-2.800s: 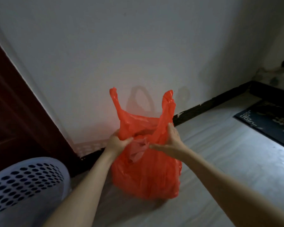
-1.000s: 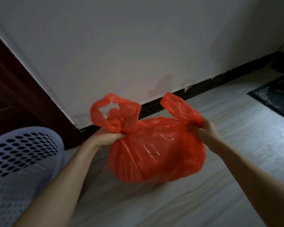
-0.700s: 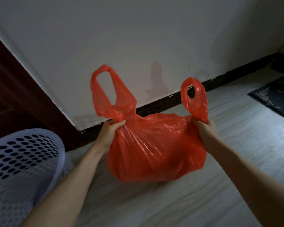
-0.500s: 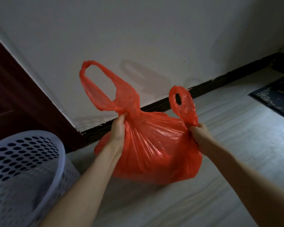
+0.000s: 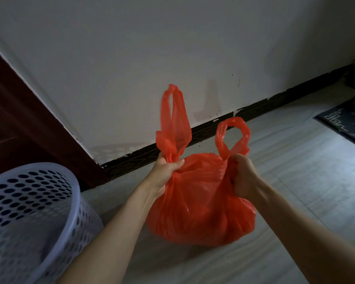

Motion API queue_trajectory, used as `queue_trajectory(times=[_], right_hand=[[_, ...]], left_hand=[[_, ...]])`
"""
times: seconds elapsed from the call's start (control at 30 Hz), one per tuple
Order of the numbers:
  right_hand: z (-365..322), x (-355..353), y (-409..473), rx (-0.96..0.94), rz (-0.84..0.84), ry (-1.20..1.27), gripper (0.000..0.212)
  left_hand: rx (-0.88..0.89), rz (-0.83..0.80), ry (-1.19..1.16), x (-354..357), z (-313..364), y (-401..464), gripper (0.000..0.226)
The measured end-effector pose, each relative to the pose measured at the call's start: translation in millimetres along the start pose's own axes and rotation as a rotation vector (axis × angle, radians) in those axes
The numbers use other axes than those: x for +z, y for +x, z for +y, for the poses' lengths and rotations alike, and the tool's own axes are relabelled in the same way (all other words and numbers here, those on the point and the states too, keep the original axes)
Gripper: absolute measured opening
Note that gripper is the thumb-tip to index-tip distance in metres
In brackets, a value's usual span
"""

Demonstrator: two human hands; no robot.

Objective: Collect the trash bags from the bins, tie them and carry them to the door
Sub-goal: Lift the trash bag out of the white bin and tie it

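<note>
Two hands on one red bag (image 5: 199, 203), seen from above. Far left: dark wooden door (image 5: 14, 124); below it, perforated pale bin (image 5: 29, 210) standing on floor (image 5: 295, 181). Left hand (image 5: 166, 171), grip closed tight around gathered base of tall upright handle loop (image 5: 173, 119). Bag body bulging, resting on floor near wall (image 5: 131, 58) and black skirting. Right hand (image 5: 244, 177), grip clenched on neck of shorter rounded loop (image 5: 233, 134). Far right: dark patterned mat (image 5: 346, 121) on floor.
</note>
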State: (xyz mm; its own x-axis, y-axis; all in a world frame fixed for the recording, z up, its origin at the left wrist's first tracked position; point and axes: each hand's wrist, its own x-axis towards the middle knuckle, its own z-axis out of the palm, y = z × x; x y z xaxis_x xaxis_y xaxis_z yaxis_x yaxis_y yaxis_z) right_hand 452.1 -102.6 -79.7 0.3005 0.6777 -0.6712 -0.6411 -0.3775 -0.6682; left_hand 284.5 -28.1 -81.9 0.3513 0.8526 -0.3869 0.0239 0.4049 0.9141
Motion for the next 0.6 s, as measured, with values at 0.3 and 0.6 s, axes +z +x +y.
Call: queue_trajectory(times=[0.3,0.6], right_hand=[[14.2,0.2,-3.9,-0.111,-0.015,-0.210,0.011],[19.8,12.2,-1.4,-0.848,0.269,-0.668,0.028]], left_hand=[[0.097,0.242,-0.192,12.5,-2.5,7.6,0.034],[0.111,0.321,-0.024,21.9,-6.1,6.3,0.038]])
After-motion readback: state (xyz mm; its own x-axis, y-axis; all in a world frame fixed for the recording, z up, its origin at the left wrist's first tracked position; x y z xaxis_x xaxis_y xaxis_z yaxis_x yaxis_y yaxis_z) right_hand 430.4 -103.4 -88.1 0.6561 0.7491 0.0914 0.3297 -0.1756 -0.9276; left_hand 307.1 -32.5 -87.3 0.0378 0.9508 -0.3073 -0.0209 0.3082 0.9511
